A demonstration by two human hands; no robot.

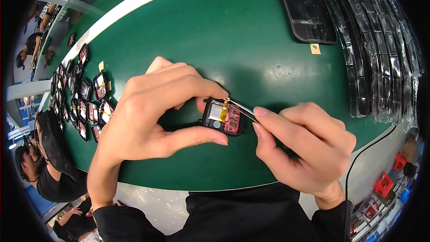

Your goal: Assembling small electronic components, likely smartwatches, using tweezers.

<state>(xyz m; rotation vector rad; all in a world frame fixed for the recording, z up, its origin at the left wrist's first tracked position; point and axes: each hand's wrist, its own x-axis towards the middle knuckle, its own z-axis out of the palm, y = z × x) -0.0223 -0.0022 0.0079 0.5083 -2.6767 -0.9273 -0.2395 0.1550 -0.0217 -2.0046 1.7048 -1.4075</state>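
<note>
Device (222, 117) (red-boarded) in left hand (150, 103)

Left grip (148, 107): thumb and index finger arched toward each other, tips apart
Left wrist (106, 166): bare, hand angled rightward
Right grip (307, 141): thumb and index finger pinched close, other fingers bent
Right wrist (330, 196): bare, hand leaning leftward

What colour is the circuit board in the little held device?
The circuit board is red, best seen in the head view.
</note>
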